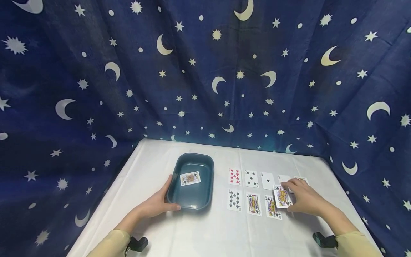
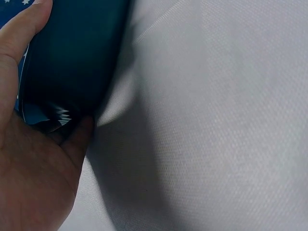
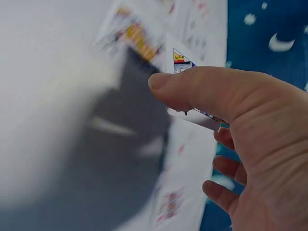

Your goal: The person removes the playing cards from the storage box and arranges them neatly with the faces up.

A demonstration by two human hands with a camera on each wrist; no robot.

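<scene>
In the head view a teal tray (image 1: 192,196) stands on the left half of the table, a black-suited face card (image 1: 190,178) lying face up inside it. My left hand (image 1: 157,201) grips the tray's near left side, thumb at the near edge and fingers along the left wall; the left wrist view shows the same hold. On the right, my right hand (image 1: 306,198) pinches another face card (image 1: 282,196) by its edge, above the table; the thumb crosses its face in the right wrist view. Part of a card (image 1: 284,178) behind this hand is hidden.
Two rows of face-up playing cards lie right of the tray, among them a heart card (image 1: 234,177), an ace (image 1: 267,181), a black number card (image 1: 234,200) and face cards (image 1: 254,204). A dark blue cloth (image 1: 205,71) with moons and stars hangs behind the white table (image 1: 218,235).
</scene>
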